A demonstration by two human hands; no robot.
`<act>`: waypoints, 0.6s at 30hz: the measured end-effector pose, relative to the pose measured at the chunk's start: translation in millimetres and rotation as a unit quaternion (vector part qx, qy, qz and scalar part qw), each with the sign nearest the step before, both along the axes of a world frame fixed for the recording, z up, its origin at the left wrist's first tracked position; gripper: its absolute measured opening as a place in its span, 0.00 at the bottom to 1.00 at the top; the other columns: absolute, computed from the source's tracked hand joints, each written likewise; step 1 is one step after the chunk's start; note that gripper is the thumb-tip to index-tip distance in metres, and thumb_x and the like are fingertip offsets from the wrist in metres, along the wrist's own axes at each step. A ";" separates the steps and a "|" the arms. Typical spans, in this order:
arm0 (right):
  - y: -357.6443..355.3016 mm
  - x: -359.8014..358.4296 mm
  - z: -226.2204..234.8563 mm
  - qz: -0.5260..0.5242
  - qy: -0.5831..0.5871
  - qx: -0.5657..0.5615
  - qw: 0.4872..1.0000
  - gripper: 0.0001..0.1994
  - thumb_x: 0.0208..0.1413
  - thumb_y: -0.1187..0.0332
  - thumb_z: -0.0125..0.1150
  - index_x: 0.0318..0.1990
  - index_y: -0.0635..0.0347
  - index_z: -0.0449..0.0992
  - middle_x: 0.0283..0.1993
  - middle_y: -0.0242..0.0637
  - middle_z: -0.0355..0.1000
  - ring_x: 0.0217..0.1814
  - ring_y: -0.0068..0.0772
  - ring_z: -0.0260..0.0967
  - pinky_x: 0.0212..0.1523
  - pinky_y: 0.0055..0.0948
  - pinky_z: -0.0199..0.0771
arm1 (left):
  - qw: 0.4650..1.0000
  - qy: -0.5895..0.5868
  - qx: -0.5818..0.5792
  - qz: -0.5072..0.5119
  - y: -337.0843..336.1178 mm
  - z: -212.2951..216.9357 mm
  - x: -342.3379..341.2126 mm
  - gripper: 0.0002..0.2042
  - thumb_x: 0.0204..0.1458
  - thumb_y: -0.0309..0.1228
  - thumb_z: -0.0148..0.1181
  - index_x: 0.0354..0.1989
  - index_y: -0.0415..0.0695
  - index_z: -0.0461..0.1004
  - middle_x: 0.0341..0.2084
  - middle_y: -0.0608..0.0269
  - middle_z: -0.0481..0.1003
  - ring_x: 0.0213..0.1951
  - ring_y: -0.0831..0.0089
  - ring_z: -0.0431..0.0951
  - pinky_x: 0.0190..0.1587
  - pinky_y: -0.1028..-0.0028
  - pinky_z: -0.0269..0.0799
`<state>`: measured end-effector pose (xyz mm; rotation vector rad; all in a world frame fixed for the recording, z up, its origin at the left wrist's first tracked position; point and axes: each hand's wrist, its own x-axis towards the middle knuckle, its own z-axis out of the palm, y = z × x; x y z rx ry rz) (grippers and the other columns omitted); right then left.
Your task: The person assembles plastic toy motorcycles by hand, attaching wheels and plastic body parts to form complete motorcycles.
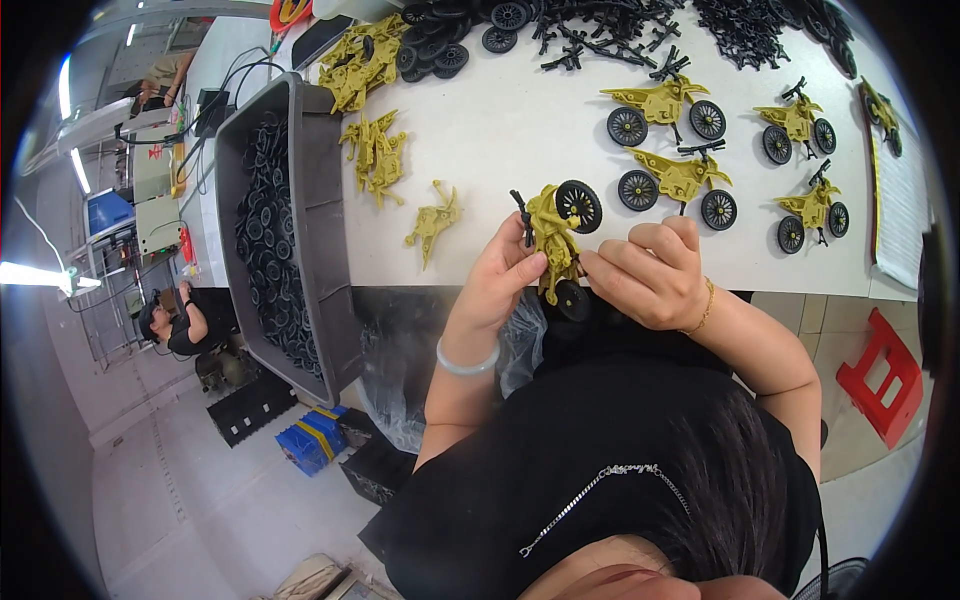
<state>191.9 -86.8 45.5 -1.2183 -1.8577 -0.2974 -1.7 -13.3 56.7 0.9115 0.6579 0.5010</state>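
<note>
My left hand (497, 278) is closed round a yellow toy motorcycle (550, 232), held over the table's near edge. The toy has black handlebars and two black spoked wheels, its front end pointing away from me. Beside it, my right hand (652, 272) has its fingers curled, thumb and forefinger pinched against the toy's underside. Whatever that pinch holds is too small or hidden to name. A loose yellow motorcycle body (434, 222) without wheels lies on the table left of my hands. Several assembled toy motorcycles (678, 180) stand to the right.
A deep grey bin (335, 220) of black wheels stands on the left. Yellow bodies (376, 155) lie piled beside it. Black wheels (432, 50) and black handlebars (600, 35) are heaped along the far side. Rightward are a white tray (900, 215) and a red stool (884, 378). Another person (185, 325) works far left.
</note>
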 end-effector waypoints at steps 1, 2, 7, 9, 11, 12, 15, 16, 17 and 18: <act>0.0 0.4 0.3 -0.005 0.002 0.000 1.000 0.11 0.35 0.67 0.58 0.31 0.53 0.75 0.30 0.22 0.67 0.33 0.22 0.62 0.33 0.25 0.55 | 1.000 -0.001 -0.013 0.007 -1.5 0.6 0.9 0.24 0.57 0.26 0.53 0.61 0.36 0.54 0.50 0.55 0.69 0.52 0.69 0.70 0.56 0.70 0.65; 0.0 0.9 0.5 -0.010 0.003 0.000 1.000 0.11 0.35 0.67 0.58 0.31 0.53 0.75 0.30 0.22 0.67 0.33 0.22 0.62 0.34 0.25 0.55 | 1.000 -0.003 -0.026 0.014 -3.3 1.2 2.0 0.24 0.58 0.26 0.52 0.61 0.37 0.53 0.50 0.55 0.69 0.53 0.69 0.69 0.56 0.70 0.65; -0.5 5.0 0.7 -0.013 -0.007 -0.013 1.000 0.09 0.37 0.67 0.59 0.31 0.52 0.74 0.30 0.22 0.67 0.34 0.23 0.63 0.35 0.25 0.56 | 0.996 0.012 -0.047 0.072 -16.4 6.8 16.0 0.23 0.59 0.25 0.50 0.62 0.38 0.52 0.50 0.55 0.69 0.53 0.70 0.69 0.56 0.71 0.65; -0.1 5.8 1.4 -0.012 -0.010 -0.021 1.000 0.09 0.37 0.67 0.60 0.30 0.52 0.74 0.30 0.22 0.67 0.34 0.23 0.63 0.36 0.25 0.56 | 0.995 0.023 -0.044 0.088 -15.4 8.4 16.4 0.23 0.59 0.24 0.50 0.62 0.39 0.52 0.49 0.55 0.70 0.52 0.70 0.70 0.55 0.71 0.66; 0.8 5.1 3.6 -0.013 0.017 -0.038 0.999 0.10 0.39 0.66 0.65 0.32 0.51 0.74 0.32 0.24 0.68 0.36 0.26 0.64 0.37 0.27 0.57 | 0.998 0.056 0.000 0.039 -8.8 6.9 10.6 0.22 0.58 0.21 0.50 0.60 0.39 0.53 0.47 0.57 0.71 0.49 0.72 0.72 0.53 0.73 0.68; 0.2 7.0 4.2 -0.012 0.015 -0.038 0.999 0.10 0.39 0.66 0.65 0.32 0.51 0.74 0.32 0.24 0.68 0.36 0.26 0.64 0.37 0.27 0.57 | 0.998 0.054 0.000 0.040 -7.3 5.9 9.7 0.22 0.58 0.21 0.50 0.60 0.39 0.53 0.47 0.57 0.71 0.49 0.72 0.72 0.53 0.73 0.68; 0.6 19.1 9.4 -0.016 0.181 -0.097 0.979 0.15 0.40 0.67 0.67 0.38 0.53 0.74 0.37 0.32 0.70 0.41 0.35 0.67 0.43 0.32 0.62 | 0.992 0.111 0.054 0.015 -5.0 9.0 11.7 0.22 0.56 0.19 0.53 0.59 0.38 0.56 0.46 0.58 0.72 0.47 0.74 0.73 0.50 0.74 0.69; 4.4 21.4 13.7 -0.015 0.181 -0.097 0.979 0.15 0.40 0.67 0.67 0.38 0.53 0.74 0.37 0.32 0.70 0.41 0.35 0.67 0.43 0.32 0.62 | 0.990 0.127 0.059 -0.007 -4.6 12.7 13.3 0.23 0.55 0.19 0.55 0.58 0.38 0.57 0.45 0.58 0.72 0.47 0.74 0.73 0.50 0.75 0.69; 9.9 23.4 18.2 0.011 0.226 -0.176 0.958 0.15 0.41 0.68 0.67 0.40 0.55 0.75 0.37 0.33 0.71 0.41 0.38 0.67 0.44 0.33 0.64 | 0.987 0.143 0.064 -0.030 -4.5 15.5 14.3 0.23 0.54 0.19 0.56 0.57 0.37 0.58 0.45 0.58 0.72 0.46 0.75 0.73 0.49 0.75 0.69; 14.8 24.9 19.1 0.036 0.269 -0.254 0.928 0.15 0.42 0.69 0.67 0.41 0.57 0.75 0.38 0.35 0.72 0.41 0.40 0.68 0.46 0.34 0.66 | 0.987 0.144 0.064 -0.029 -4.8 16.9 14.5 0.23 0.54 0.19 0.56 0.57 0.37 0.58 0.45 0.58 0.72 0.46 0.75 0.73 0.49 0.75 0.69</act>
